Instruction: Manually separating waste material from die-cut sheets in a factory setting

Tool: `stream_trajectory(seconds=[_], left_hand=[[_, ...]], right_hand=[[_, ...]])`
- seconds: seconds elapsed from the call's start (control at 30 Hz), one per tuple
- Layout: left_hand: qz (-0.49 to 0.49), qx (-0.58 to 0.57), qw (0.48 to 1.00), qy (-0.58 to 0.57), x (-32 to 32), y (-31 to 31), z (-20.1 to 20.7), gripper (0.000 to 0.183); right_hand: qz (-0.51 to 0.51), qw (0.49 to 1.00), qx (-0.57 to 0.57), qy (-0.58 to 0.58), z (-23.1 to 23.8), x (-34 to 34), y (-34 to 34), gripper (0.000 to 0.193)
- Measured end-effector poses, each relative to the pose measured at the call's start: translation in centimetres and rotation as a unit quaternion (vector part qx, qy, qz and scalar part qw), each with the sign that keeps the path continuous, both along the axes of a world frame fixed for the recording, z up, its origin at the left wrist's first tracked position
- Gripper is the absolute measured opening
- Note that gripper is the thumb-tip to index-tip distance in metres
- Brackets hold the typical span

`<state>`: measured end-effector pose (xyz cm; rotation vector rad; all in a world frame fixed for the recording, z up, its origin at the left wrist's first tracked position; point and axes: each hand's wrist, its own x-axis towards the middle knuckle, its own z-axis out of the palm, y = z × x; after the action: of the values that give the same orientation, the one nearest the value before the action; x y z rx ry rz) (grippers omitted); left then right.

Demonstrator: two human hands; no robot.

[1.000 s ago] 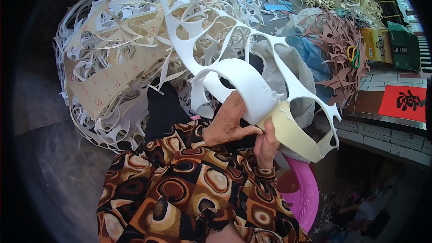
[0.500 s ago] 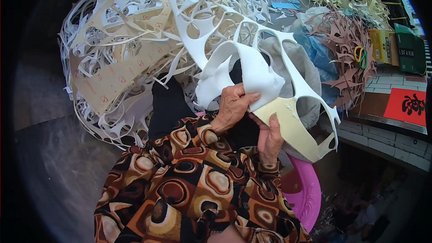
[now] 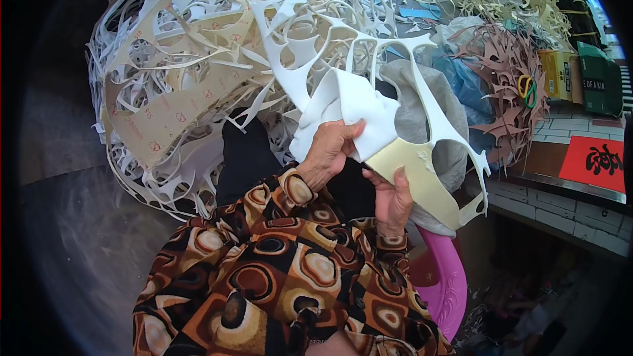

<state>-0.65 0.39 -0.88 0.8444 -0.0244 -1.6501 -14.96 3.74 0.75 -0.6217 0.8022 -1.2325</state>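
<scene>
My left hand (image 3: 331,147) is closed on a folded piece of soft white foam sheet (image 3: 369,111), thumb on top. My right hand (image 3: 393,202) grips the lower edge of a cream-yellow piece of sheet (image 3: 422,175), its thumb upright in front and other fingers partly hidden behind. The white and cream parts meet between my hands; whether they are one piece I cannot tell. Joined to them is a white web of scrap (image 3: 425,86) with large rounded cut-outs, which arches over to the right and reaches back toward the pile.
A big tangled heap of white and cream cut-out scraps (image 3: 178,86) fills the left and far side. Brown scraps (image 3: 511,86) with scissors (image 3: 527,91) and a yellow box (image 3: 560,74) stand right. A pink plastic chair (image 3: 447,283) is beside me; a grey sack (image 3: 455,109) lies beyond.
My left hand has shifted slightly left and down with the white foam, which is folded differently and pulled leftward. My right hand stays nearly in place on the cream piece.
</scene>
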Motion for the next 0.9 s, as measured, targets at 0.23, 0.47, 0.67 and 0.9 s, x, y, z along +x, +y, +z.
stream_trajectory(seconds=[0.23, 0.47, 0.67, 0.9], left_hand=[[0.028, 0.035, 0.988, 0.149, 0.5, -0.7, -0.9, 0.034], [0.064, 0.018, 0.977, 0.201, 0.2, -0.8, -0.9, 0.035], [-0.053, -0.059, 0.991, 0.110, 0.6, -0.1, -1.6, 0.035], [-0.106, -0.254, 0.903, -0.329, -0.6, 0.5, 2.9, 0.053]], right_hand=[[0.005, 0.999, 0.010, -0.045, -0.4, -0.3, -0.1, 0.035], [-0.001, 0.999, 0.016, -0.044, 0.5, -0.4, 0.2, 0.035], [-0.093, 0.992, -0.014, 0.085, -0.6, -0.5, 0.6, 0.042], [-0.081, 0.987, -0.014, 0.141, -3.3, -1.7, 1.0, 0.043]])
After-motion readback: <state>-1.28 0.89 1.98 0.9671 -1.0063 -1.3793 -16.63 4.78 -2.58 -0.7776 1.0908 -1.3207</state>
